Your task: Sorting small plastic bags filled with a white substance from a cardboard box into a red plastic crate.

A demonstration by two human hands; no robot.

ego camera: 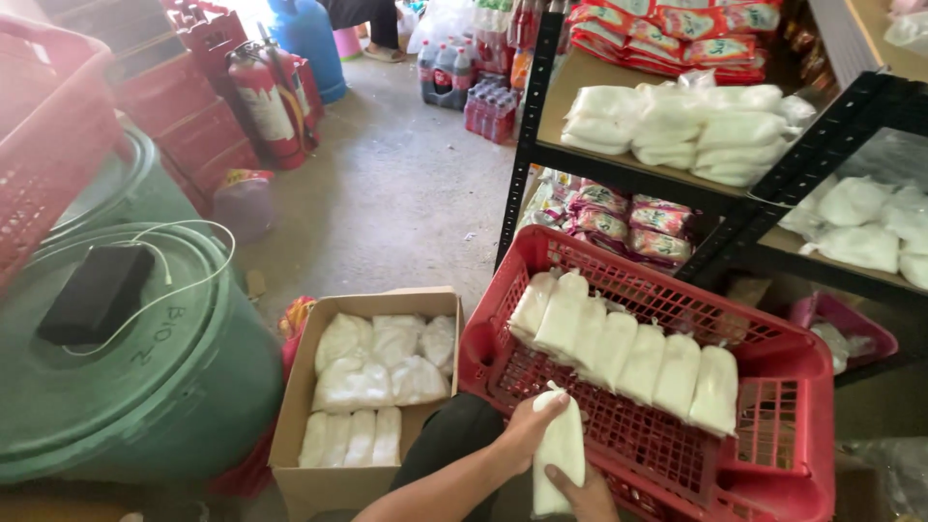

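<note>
A soft, white, plump bag (559,454) stands upright over the red plastic grid crate (773,454). The left hand (530,425) wraps its top; the right hand (580,491) cups its bottom.

Concrete floor (387,203); crate (773,425); box (290,425).

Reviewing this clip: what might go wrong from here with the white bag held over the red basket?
1. The white bag is held upright by the left hand near its top and the right hand underneath; a loose grip might drop it.
2. The row of bags leans in the red basket; adding one carelessly may topple them.
3. The mesh might snag the thin plastic.
</note>
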